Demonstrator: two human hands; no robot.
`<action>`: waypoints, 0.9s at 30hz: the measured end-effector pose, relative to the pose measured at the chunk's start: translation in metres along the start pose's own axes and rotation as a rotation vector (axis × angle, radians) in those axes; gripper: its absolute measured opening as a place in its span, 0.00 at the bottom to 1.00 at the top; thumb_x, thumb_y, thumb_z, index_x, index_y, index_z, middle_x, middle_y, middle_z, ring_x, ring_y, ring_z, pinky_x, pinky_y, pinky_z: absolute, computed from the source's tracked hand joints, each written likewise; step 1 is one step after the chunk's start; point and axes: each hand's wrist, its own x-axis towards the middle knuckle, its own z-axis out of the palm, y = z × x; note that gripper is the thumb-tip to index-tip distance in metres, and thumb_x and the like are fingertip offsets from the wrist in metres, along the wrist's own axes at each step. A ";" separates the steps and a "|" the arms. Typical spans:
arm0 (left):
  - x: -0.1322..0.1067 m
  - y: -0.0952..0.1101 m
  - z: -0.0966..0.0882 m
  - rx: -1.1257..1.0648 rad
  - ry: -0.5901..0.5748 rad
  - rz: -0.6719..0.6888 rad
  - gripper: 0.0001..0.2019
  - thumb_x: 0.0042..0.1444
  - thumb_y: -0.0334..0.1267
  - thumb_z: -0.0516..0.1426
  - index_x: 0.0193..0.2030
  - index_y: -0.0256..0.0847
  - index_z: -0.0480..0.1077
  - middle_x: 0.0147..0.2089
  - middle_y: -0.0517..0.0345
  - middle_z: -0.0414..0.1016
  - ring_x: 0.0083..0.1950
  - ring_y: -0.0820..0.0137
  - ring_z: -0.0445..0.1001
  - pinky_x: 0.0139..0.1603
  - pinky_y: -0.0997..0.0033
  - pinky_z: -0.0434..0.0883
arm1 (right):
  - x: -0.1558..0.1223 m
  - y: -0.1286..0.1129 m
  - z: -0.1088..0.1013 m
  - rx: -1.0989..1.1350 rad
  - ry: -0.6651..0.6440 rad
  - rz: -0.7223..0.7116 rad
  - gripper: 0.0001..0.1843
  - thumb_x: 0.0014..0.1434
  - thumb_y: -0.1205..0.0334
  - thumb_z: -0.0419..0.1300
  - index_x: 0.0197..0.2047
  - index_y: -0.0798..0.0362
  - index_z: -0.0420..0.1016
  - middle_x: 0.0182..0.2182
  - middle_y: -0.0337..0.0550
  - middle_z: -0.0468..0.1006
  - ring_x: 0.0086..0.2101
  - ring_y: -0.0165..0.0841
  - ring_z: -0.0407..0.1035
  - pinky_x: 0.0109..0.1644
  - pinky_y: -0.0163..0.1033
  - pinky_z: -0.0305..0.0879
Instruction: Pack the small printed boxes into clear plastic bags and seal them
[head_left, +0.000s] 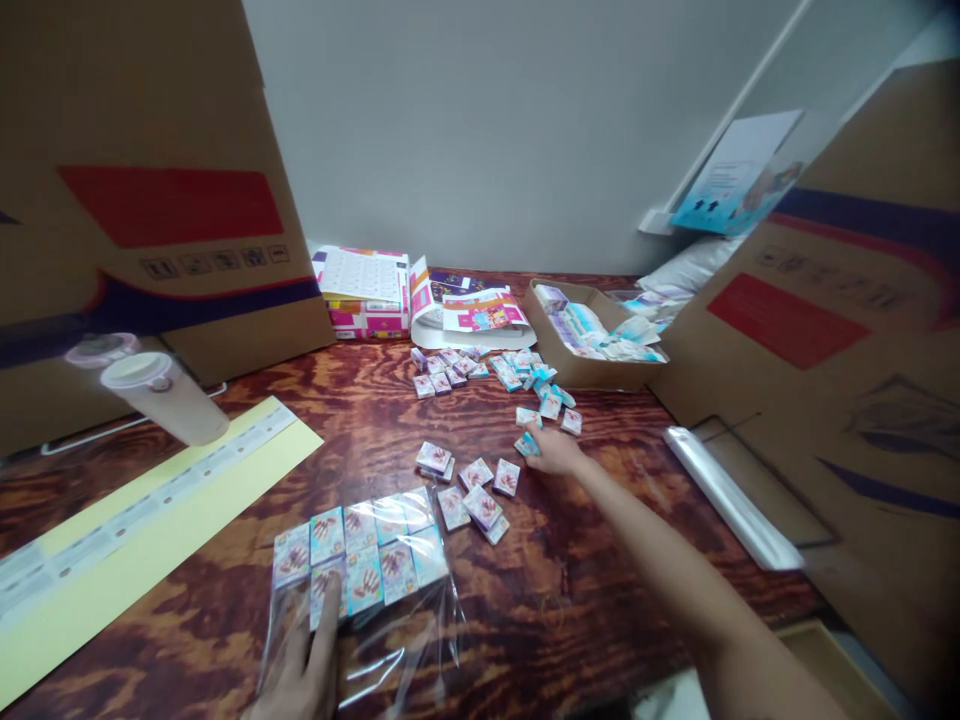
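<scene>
In the lower left, a clear plastic bag (397, 660) lies on the table with two rows of small printed boxes (364, 578) in its far part. My left hand (300, 665) rests at the bag with fingers stretched out and apart, fingertips touching a box in the near row. Whether that hand is inside the bag or on top of it I cannot tell. Farther out, my right hand (555, 450) has its fingers closed on a small blue-and-white box (527, 444). Several loose small boxes (476, 475) lie between the bag and my right hand.
More small boxes (450, 372) are scattered farther back, before an open carton (611, 378) of them. Large cardboard boxes (180, 100) (885, 420) stand either side. A bottle (169, 400), yellow sheet (172, 530) and plastic roll (731, 495) lie around. Colourful packaging (480, 320) sits behind.
</scene>
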 end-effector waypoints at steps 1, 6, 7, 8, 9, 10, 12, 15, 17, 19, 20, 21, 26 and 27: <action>0.000 0.000 0.000 0.016 0.004 0.005 0.37 0.50 0.37 0.52 0.64 0.53 0.38 0.63 0.54 0.58 0.57 0.56 0.64 0.30 0.72 0.74 | -0.014 -0.003 0.002 0.014 -0.027 -0.020 0.29 0.49 0.58 0.59 0.54 0.54 0.59 0.38 0.50 0.74 0.37 0.41 0.69 0.37 0.37 0.58; 0.001 -0.002 0.000 0.130 0.034 0.052 0.31 0.55 0.36 0.49 0.64 0.52 0.41 0.60 0.52 0.62 0.54 0.57 0.67 0.23 0.75 0.73 | -0.062 0.000 0.000 0.134 -0.038 -0.101 0.29 0.54 0.53 0.55 0.57 0.53 0.55 0.46 0.48 0.72 0.44 0.38 0.67 0.44 0.37 0.59; 0.001 -0.003 0.001 0.144 0.038 0.058 0.30 0.55 0.35 0.49 0.64 0.52 0.42 0.60 0.52 0.62 0.54 0.57 0.68 0.23 0.75 0.73 | -0.067 0.002 -0.001 0.176 0.005 -0.117 0.29 0.55 0.53 0.54 0.59 0.52 0.54 0.49 0.48 0.70 0.46 0.38 0.66 0.46 0.38 0.58; 0.001 -0.003 0.001 0.152 0.042 0.062 0.29 0.56 0.35 0.49 0.63 0.52 0.42 0.59 0.52 0.63 0.53 0.58 0.68 0.23 0.75 0.73 | -0.070 0.003 -0.001 0.217 0.060 -0.131 0.30 0.56 0.54 0.54 0.60 0.51 0.52 0.52 0.49 0.67 0.49 0.38 0.64 0.49 0.39 0.57; 0.001 -0.003 0.001 0.156 0.046 0.063 0.29 0.56 0.35 0.48 0.63 0.52 0.42 0.59 0.52 0.63 0.52 0.58 0.69 0.24 0.75 0.74 | -0.072 0.003 -0.001 0.251 0.118 -0.141 0.31 0.56 0.54 0.54 0.61 0.51 0.51 0.54 0.49 0.65 0.51 0.38 0.62 0.51 0.40 0.56; 0.001 -0.003 0.001 0.157 0.046 0.065 0.29 0.56 0.35 0.48 0.63 0.52 0.42 0.59 0.52 0.63 0.52 0.58 0.69 0.25 0.74 0.74 | -0.072 0.002 -0.001 0.268 0.167 -0.143 0.32 0.56 0.54 0.54 0.61 0.51 0.50 0.55 0.49 0.63 0.52 0.38 0.60 0.52 0.41 0.56; 0.001 -0.003 0.000 0.157 0.039 0.064 0.29 0.56 0.35 0.48 0.63 0.52 0.42 0.59 0.51 0.63 0.50 0.59 0.70 0.26 0.74 0.74 | -0.069 -0.005 0.003 0.246 0.205 -0.112 0.33 0.56 0.54 0.54 0.62 0.52 0.49 0.54 0.50 0.64 0.52 0.38 0.60 0.51 0.40 0.56; 0.001 -0.003 0.000 0.158 0.036 0.063 0.27 0.57 0.36 0.47 0.63 0.52 0.44 0.59 0.51 0.63 0.46 0.60 0.72 0.23 0.74 0.73 | -0.062 -0.021 0.008 0.124 0.144 0.010 0.34 0.55 0.54 0.55 0.63 0.51 0.49 0.50 0.51 0.67 0.47 0.39 0.64 0.47 0.38 0.59; 0.001 -0.002 -0.001 0.154 0.055 0.070 0.26 0.58 0.37 0.46 0.63 0.52 0.44 0.59 0.52 0.63 0.46 0.60 0.73 0.21 0.74 0.72 | -0.062 -0.031 0.010 0.063 0.097 0.066 0.34 0.54 0.57 0.56 0.62 0.51 0.50 0.47 0.51 0.68 0.44 0.39 0.67 0.44 0.37 0.59; 0.001 -0.001 -0.001 0.150 0.078 0.078 0.25 0.59 0.37 0.46 0.63 0.52 0.44 0.59 0.51 0.63 0.47 0.60 0.72 0.22 0.73 0.72 | -0.070 -0.038 0.012 0.045 0.078 0.081 0.34 0.53 0.59 0.56 0.62 0.51 0.50 0.46 0.51 0.69 0.42 0.38 0.67 0.43 0.37 0.59; 0.001 -0.001 -0.001 0.154 0.085 0.072 0.26 0.59 0.37 0.46 0.63 0.52 0.44 0.59 0.51 0.63 0.47 0.60 0.72 0.23 0.73 0.73 | -0.078 -0.041 0.014 0.047 0.077 0.073 0.34 0.53 0.60 0.55 0.62 0.51 0.50 0.46 0.51 0.69 0.42 0.38 0.67 0.43 0.37 0.58; 0.001 0.000 0.000 0.161 0.088 0.062 0.26 0.59 0.37 0.46 0.63 0.52 0.44 0.58 0.50 0.64 0.46 0.60 0.72 0.23 0.73 0.73 | -0.087 -0.045 0.016 0.051 0.074 0.057 0.34 0.53 0.60 0.55 0.62 0.51 0.50 0.45 0.50 0.69 0.42 0.38 0.67 0.43 0.37 0.58; 0.001 0.001 0.001 0.213 0.076 0.043 0.24 0.58 0.40 0.46 0.63 0.51 0.49 0.56 0.47 0.66 0.34 0.66 0.74 0.22 0.73 0.72 | -0.133 -0.072 0.032 0.127 0.075 -0.040 0.33 0.55 0.57 0.54 0.62 0.50 0.50 0.42 0.48 0.70 0.41 0.37 0.67 0.43 0.37 0.59; 0.001 0.000 0.001 0.219 0.074 0.044 0.24 0.59 0.40 0.45 0.63 0.51 0.48 0.55 0.47 0.67 0.32 0.67 0.73 0.22 0.72 0.71 | -0.139 -0.078 0.034 0.131 0.077 -0.030 0.33 0.55 0.56 0.54 0.63 0.50 0.49 0.43 0.48 0.69 0.42 0.38 0.66 0.43 0.37 0.60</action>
